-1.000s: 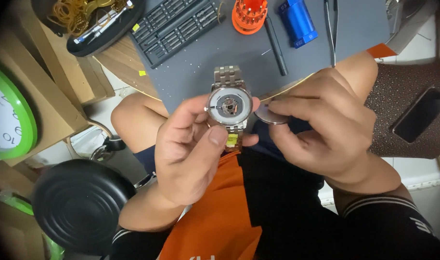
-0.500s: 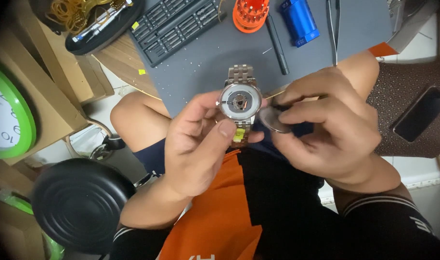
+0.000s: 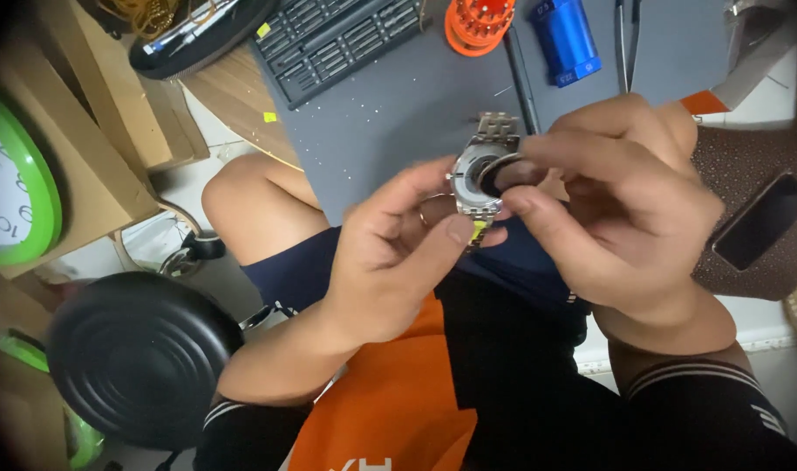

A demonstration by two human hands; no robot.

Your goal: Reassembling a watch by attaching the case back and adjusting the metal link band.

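Observation:
My left hand [image 3: 398,253] grips a silver wristwatch [image 3: 475,174] with a metal link bracelet, thumb and fingers around its case, back side up. My right hand [image 3: 616,209] pinches a round metal case back [image 3: 510,173] by its edge and holds it tilted right over the open back of the watch, partly covering it. Both hands hover above my lap at the near edge of a grey work mat [image 3: 398,113].
On the mat lie a dark tray of screwdriver bits [image 3: 346,39], an orange round tool holder [image 3: 477,22], a blue tool [image 3: 566,39] and tweezers [image 3: 623,44]. A green wall clock [image 3: 15,196] and a black round stool [image 3: 141,358] are left; a phone [image 3: 760,220] lies right.
My right hand has brought the case back from beside the watch to over its open back. Both hands have shifted slightly right and up.

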